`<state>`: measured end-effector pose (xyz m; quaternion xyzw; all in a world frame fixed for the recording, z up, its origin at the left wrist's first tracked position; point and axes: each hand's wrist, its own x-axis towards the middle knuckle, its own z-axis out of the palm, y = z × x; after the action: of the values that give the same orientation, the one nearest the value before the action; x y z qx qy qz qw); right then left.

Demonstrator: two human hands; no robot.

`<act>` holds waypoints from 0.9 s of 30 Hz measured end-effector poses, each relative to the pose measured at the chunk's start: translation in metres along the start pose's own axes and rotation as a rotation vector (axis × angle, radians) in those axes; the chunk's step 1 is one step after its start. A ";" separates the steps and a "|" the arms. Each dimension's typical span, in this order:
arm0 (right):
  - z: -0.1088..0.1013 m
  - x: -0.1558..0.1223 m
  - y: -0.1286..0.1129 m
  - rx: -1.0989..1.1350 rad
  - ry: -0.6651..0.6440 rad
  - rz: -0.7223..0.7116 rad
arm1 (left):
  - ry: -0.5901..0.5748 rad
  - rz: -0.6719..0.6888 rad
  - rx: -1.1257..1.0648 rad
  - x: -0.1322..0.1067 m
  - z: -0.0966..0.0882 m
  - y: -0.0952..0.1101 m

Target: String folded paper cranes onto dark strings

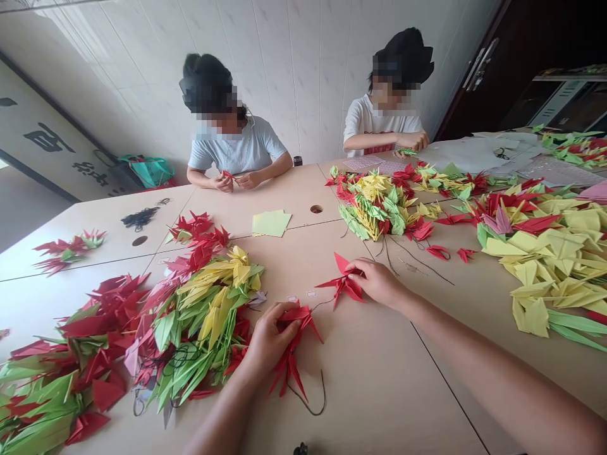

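Note:
My left hand (271, 338) is closed around a cluster of red folded paper cranes (290, 366), low over the table. Pinched in the fingers of my right hand (379, 282) is one red paper crane (345, 285), farther forward and to the right. A dark string (324, 303) runs between the two, and a loose end of string (322, 398) curls on the table below my left hand. Beside my left wrist lies a heap of green and yellow folded paper cranes (208, 316), with red ones among them.
Several piles of folded cranes lie left and right, among them a large yellow pile (554, 253). Pale paper squares (271, 223) and a dark string bundle (140, 218) lie farther back. Across the table (379, 385) sit two people, one in light blue (239, 145), one in white (363, 123), both handling folded paper.

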<state>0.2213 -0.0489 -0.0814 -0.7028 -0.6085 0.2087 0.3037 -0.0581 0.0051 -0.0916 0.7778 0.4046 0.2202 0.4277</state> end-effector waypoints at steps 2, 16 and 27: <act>0.002 -0.004 -0.010 0.022 -0.012 -0.023 | -0.009 0.043 0.006 -0.002 -0.002 0.004; 0.014 -0.017 -0.065 0.161 -0.034 -0.164 | -0.302 0.315 0.272 -0.010 -0.005 0.016; 0.001 -0.016 -0.046 0.106 0.066 -0.145 | -0.275 0.300 0.185 -0.011 -0.006 0.018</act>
<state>0.1848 -0.0608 -0.0523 -0.6462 -0.6356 0.1950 0.3746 -0.0610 -0.0066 -0.0730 0.8878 0.2406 0.1350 0.3683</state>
